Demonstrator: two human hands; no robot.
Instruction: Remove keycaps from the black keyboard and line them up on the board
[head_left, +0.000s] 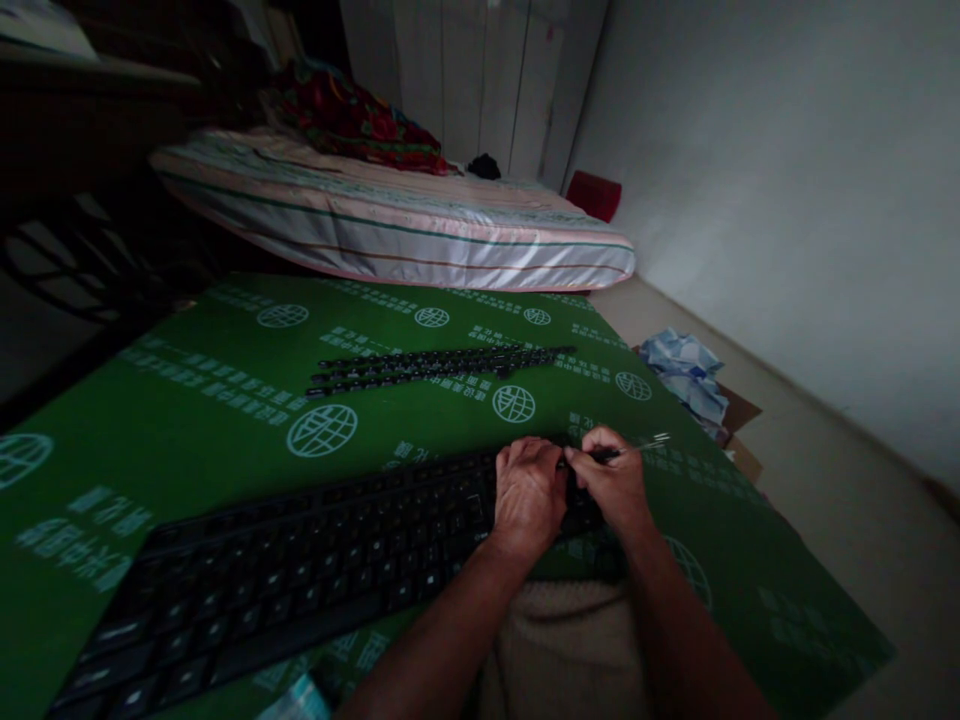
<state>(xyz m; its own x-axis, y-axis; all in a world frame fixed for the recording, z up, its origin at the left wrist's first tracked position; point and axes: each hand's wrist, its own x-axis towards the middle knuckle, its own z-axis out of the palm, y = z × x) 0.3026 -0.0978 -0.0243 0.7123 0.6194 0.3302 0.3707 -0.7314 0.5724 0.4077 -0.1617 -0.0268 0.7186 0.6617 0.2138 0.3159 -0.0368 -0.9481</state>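
Note:
A black keyboard (322, 560) lies at a slant in front of me, its right end under my hands. My left hand (529, 490) rests over that end with the fingers curled down onto it, and the fingertips are partly hidden. Close beside it, my right hand (611, 475) is closed in a pinch on a thin tool (649, 443) with a dark handle and fine metal prongs pointing right. The spot where both hands meet on the keyboard is mostly covered. Beyond the keyboard, small black keycaps (405, 370) lie in several rows.
A green printed board (225, 440) carries the keyboard. Behind it stands a bed (420, 240) with a red flowered blanket (352, 120). Crumpled blue-white packaging (681, 370) and cardboard lie on the floor at right. A turquoise packet (296, 700) sits at the near edge.

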